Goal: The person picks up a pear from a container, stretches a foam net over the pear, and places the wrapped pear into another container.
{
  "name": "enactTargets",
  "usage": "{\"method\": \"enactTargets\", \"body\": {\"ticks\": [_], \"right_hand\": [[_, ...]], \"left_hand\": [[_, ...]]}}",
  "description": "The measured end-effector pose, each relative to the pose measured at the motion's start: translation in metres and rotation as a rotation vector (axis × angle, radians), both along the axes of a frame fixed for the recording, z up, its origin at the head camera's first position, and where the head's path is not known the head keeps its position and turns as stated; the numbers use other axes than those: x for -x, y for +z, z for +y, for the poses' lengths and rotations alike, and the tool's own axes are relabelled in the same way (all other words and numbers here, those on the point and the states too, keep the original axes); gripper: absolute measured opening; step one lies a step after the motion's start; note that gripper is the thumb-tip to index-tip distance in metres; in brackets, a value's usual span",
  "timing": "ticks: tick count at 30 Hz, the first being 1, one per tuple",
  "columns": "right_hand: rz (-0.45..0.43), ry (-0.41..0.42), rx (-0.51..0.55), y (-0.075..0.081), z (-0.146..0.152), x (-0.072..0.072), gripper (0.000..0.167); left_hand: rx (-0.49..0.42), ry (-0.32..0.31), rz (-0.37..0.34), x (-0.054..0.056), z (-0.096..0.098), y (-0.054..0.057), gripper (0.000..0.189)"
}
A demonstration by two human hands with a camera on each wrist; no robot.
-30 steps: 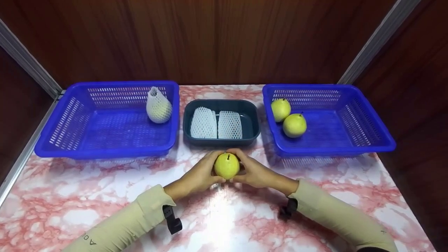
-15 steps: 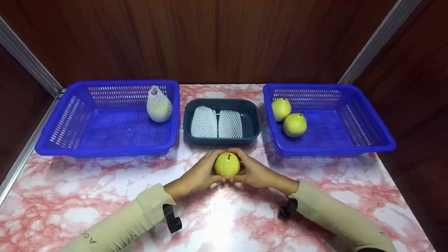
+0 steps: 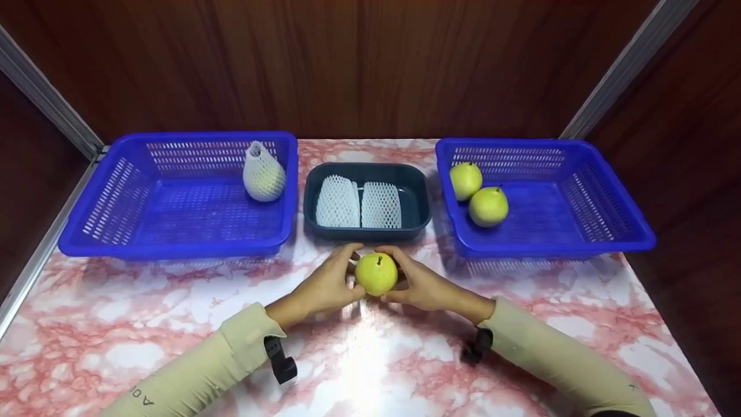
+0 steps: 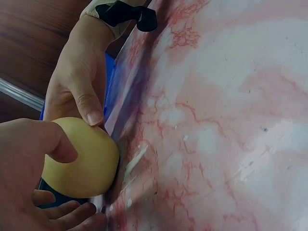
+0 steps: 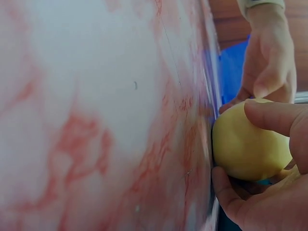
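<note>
Left sleeve [image 3: 188, 370]: khaki, wide cuff [image 3: 250, 331]; black left wrist mount [image 3: 282, 364] just behind left hand [image 3: 325, 286]; dark lettering [image 3: 141, 396] farther back. Right sleeve [image 3: 564, 356]: khaki; black right wrist mount [image 3: 477, 346] behind right hand [image 3: 425, 285]; small dark mark [image 3: 633, 386].

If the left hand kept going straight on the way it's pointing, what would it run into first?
Most likely the left hand would meet the pear first, which the right hand holds. Whether left hand and pear already touch is hard to tell.
</note>
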State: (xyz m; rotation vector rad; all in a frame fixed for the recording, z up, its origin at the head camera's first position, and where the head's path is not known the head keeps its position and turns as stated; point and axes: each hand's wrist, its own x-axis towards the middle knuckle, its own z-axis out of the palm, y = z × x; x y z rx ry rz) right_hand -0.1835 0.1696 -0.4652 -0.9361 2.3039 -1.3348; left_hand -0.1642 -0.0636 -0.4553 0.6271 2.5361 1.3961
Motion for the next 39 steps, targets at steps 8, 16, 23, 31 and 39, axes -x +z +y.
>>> {"method": "enactTargets", "body": {"ticks": [8,16,23,31,39], "right_hand": [[-0.009,-0.003,-0.01,0.0,0.0,0.0,0.083],[-0.038,-0.001,-0.001,0.0,-0.001,0.0,0.083],[-0.046,-0.008,-0.008,0.002,0.0,0.001,0.084],[-0.021,0.003,-0.015,0.002,0.0,0.001,0.084],[-0.05,0.017,-0.004,0.004,0.001,0.001,0.083]], "left_hand": [[-0.192,0.241,-0.156,0.006,-0.003,0.003,0.038],[-0.562,0.485,-0.498,0.021,-0.01,0.006,0.033],[-0.687,0.537,-0.544,0.03,-0.015,0.006,0.044],[-0.753,0.545,-0.521,0.035,-0.012,0.001,0.04],[-0.76,0.582,-0.482,0.039,-0.014,-0.005,0.036]]}}
